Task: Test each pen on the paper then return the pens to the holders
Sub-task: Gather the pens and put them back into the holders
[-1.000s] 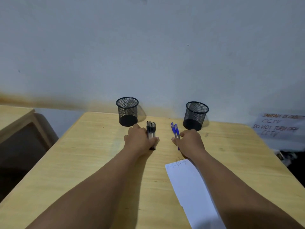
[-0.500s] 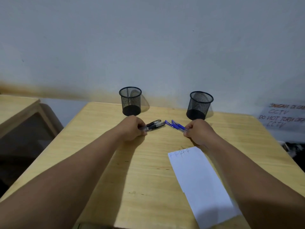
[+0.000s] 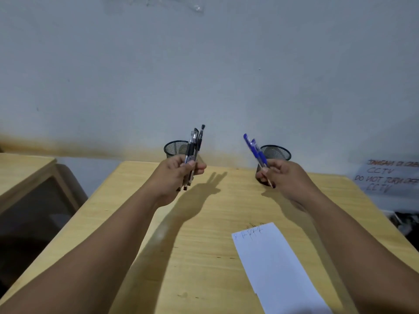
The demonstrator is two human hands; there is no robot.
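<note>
Two forearms reach up from lower frame over wooden bench (image 3: 204,257). White paper (image 3: 278,268) lies lower right on bench, scribbles along its top edge. Left hand (image 3: 174,175), frame centre, grips bundle of black pens (image 3: 195,146), raised, tips down. Right hand (image 3: 285,177), right of centre, pinches blue pens (image 3: 255,149), tilted up-left. Left mesh holder (image 3: 175,149) behind black pens; right mesh holder (image 3: 276,152) behind right hand; both at bench's far edge by wall.
</note>
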